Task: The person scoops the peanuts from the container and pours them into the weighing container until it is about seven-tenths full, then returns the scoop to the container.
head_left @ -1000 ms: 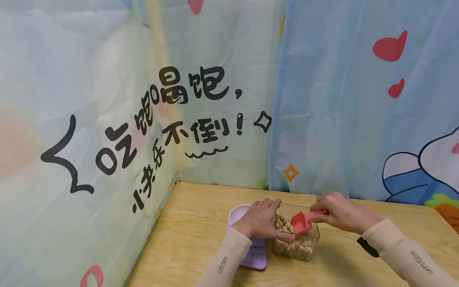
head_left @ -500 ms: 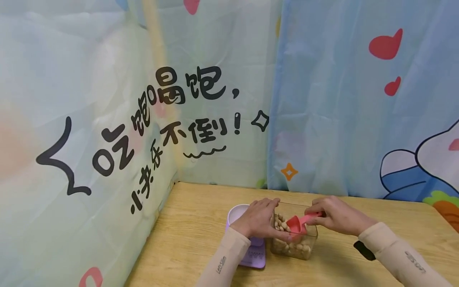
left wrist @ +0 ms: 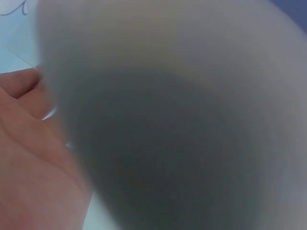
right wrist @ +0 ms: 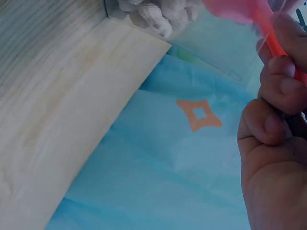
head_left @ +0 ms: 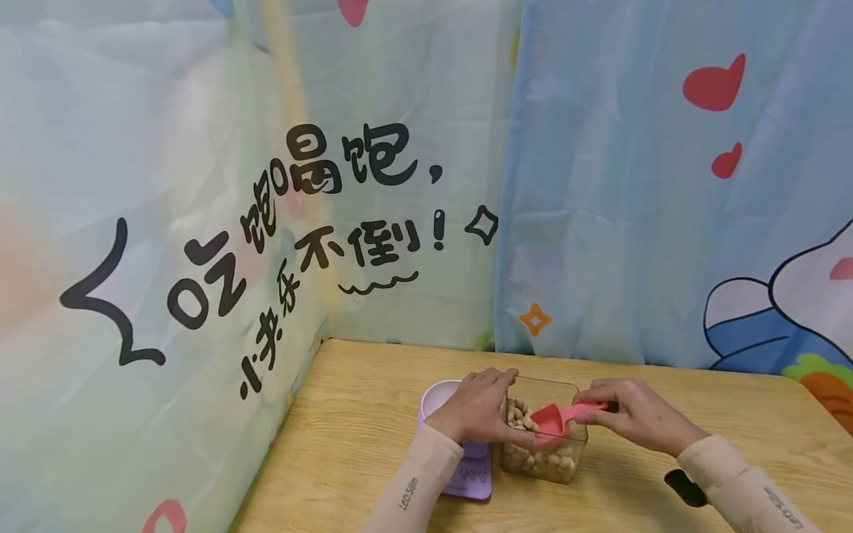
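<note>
A clear plastic box (head_left: pixel 543 468) of unshelled peanuts (head_left: pixel 518 411) stands on the table. My left hand (head_left: pixel 476 407) holds its left side, thumb along the front wall and fingers at the back rim. In the right hand (head_left: pixel 636 414), fingers and thumb pinch the handle of a pink scoop (head_left: pixel 552 422), whose bowl is down in the box against the peanuts. Curled fingers (right wrist: pixel 280 91) on the handle show in the right wrist view. A large blurred pale shape fills most of the left wrist view, leaving only part of the left hand (left wrist: pixel 33 158) visible.
Left of the box, partly under the left hand, is a purple kitchen scale (head_left: pixel 469 483) with a pale bowl (head_left: pixel 436 396) on it. The wooden table (head_left: pixel 360 414) meets printed curtains (head_left: pixel 413 318) at the left and back.
The scoop has moved left and down into the peanuts. My right hand first followed it, then shifted right and down, leaving more of the handle showing. The left hand stays on the box.
</note>
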`<act>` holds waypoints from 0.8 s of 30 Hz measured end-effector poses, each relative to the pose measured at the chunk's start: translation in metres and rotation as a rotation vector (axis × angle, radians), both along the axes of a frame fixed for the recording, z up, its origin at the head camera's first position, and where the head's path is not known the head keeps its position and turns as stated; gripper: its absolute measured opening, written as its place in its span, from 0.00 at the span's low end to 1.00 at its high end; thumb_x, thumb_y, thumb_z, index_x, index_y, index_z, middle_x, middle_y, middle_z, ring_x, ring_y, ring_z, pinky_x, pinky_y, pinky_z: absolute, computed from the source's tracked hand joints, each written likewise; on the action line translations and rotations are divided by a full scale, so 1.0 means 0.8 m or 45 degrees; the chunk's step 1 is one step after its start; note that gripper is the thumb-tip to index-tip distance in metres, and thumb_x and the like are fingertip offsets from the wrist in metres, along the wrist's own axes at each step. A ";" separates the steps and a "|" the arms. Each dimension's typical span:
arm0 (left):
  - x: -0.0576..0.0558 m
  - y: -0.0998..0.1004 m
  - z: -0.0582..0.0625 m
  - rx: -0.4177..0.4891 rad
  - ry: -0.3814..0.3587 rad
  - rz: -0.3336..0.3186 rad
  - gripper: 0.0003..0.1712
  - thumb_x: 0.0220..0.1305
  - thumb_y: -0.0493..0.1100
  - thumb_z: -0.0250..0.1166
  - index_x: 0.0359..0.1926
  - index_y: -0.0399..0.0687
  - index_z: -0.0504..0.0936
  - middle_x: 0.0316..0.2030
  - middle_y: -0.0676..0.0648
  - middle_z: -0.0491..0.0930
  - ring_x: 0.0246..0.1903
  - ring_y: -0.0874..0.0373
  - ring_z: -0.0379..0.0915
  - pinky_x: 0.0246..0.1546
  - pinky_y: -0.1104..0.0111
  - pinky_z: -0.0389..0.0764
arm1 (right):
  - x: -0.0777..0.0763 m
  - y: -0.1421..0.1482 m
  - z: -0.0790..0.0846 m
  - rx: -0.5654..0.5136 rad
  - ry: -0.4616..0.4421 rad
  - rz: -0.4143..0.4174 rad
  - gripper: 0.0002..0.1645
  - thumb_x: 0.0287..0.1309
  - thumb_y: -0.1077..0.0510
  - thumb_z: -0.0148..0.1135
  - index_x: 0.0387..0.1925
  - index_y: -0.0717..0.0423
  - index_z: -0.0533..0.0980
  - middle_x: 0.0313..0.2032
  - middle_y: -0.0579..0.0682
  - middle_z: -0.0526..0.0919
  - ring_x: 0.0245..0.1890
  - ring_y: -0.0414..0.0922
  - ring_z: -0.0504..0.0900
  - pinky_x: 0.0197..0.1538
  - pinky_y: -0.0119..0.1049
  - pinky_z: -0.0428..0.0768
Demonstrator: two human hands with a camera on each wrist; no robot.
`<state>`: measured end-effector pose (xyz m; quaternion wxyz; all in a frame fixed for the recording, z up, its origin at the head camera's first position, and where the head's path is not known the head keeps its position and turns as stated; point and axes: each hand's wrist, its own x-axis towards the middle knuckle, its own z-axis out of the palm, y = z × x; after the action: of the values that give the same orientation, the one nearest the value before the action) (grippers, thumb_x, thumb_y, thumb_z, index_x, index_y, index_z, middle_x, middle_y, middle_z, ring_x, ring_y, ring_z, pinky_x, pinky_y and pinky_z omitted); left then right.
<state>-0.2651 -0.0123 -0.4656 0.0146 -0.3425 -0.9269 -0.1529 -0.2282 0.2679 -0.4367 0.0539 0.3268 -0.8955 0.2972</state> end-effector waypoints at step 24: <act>0.005 0.001 0.000 0.015 -0.044 0.006 0.64 0.48 0.80 0.69 0.78 0.54 0.59 0.68 0.52 0.70 0.68 0.60 0.64 0.72 0.62 0.62 | 0.026 -0.008 -0.030 -0.274 -0.107 -0.311 0.13 0.64 0.52 0.69 0.48 0.49 0.87 0.37 0.43 0.85 0.27 0.40 0.78 0.28 0.33 0.79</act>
<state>-0.2615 -0.0119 -0.4656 0.0010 -0.3376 -0.9268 -0.1644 -0.2072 0.2614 -0.4608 0.0866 0.1951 -0.8930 0.3962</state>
